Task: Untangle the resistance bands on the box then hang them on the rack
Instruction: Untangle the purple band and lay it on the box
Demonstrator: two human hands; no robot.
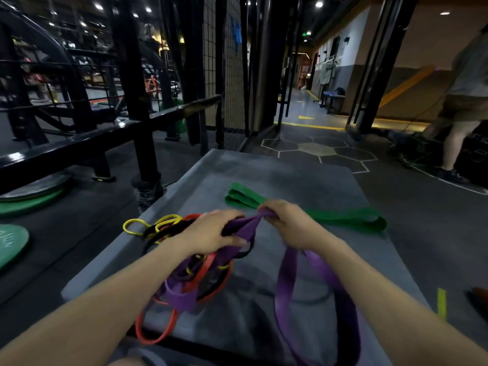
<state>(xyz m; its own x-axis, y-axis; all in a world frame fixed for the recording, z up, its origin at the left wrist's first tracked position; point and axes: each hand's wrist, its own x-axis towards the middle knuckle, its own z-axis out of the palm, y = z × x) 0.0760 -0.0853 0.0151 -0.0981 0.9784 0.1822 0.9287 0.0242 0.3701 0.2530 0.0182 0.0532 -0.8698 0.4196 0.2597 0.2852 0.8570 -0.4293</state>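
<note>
- Hands work over the grey box (303,180), whose top is the surface.
- Left hand (211,231) is closed over the tangle of bands (190,273), purple, red, yellow and black, at the near left of the surface.
- Right hand (287,220) pinches the purple band (317,286); its loop hangs down toward the near edge.
- Green band (343,216) lies flat and apart, just behind the hands.

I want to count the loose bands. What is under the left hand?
Under the left hand lies the tangle of purple, red, black and yellow bands on the grey box. The hand covers where they cross.
</note>
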